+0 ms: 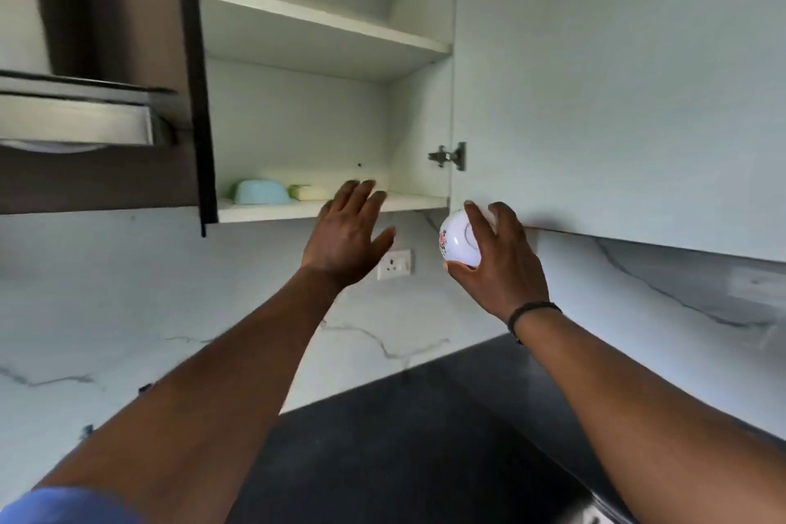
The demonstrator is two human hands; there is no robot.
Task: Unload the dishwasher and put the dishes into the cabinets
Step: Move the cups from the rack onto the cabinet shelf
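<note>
An open wall cabinet (331,204) fills the upper middle, its door (616,89) swung out to the right. On its bottom shelf sit an upturned light blue bowl (260,191) and a pale green dish (307,191) beside it. My right hand (502,264) is shut on a small white bowl with a floral print (457,240), held bottom toward me just below the door's lower edge. My left hand (346,236) is raised with fingers spread, empty, in front of the bottom shelf's front edge.
A dark range hood (85,115) hangs to the left of the cabinet. White marble backsplash with a wall socket (395,264) lies behind my hands. A black countertop (425,438) runs below. A metal hinge (448,157) sticks out on the door's inner side.
</note>
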